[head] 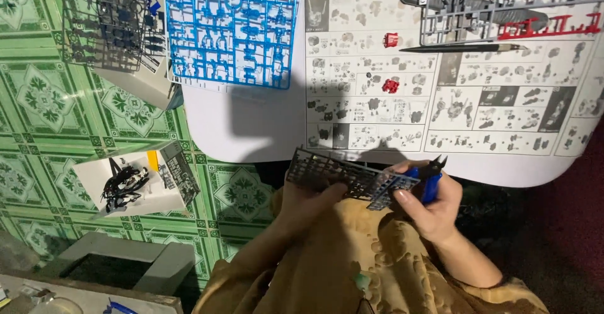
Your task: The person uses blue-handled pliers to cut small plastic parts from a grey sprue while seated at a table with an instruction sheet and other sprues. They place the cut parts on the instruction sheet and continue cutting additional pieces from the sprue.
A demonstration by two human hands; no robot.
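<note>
Dark sprue: the dark grey parts frame [343,179] sat low in the centre of the frame, tilted over the lap, probably so its near corner met the cutters; it looked raised off the sheet, not resting on it
Left hand: left hand [308,204] was under the sprue's lower edge, thumb curled up onto it; fingers closed on the frame, mostly hidden beneath, so the exact grip was hard to read
Right hand: right hand [431,207] was wrapped shut round the blue-handled nippers [431,179], black tips poking up to the right of the sprue's end; blades looked pretty much together
Manual: the instruction sheet [440,87] lay flat across the upper right, handy for a glance
Spares: blue sprue [229,28] top centre, grey sprue [503,5] top right, two little red parts [391,62] on the sheet; all well apart from the hands
</note>
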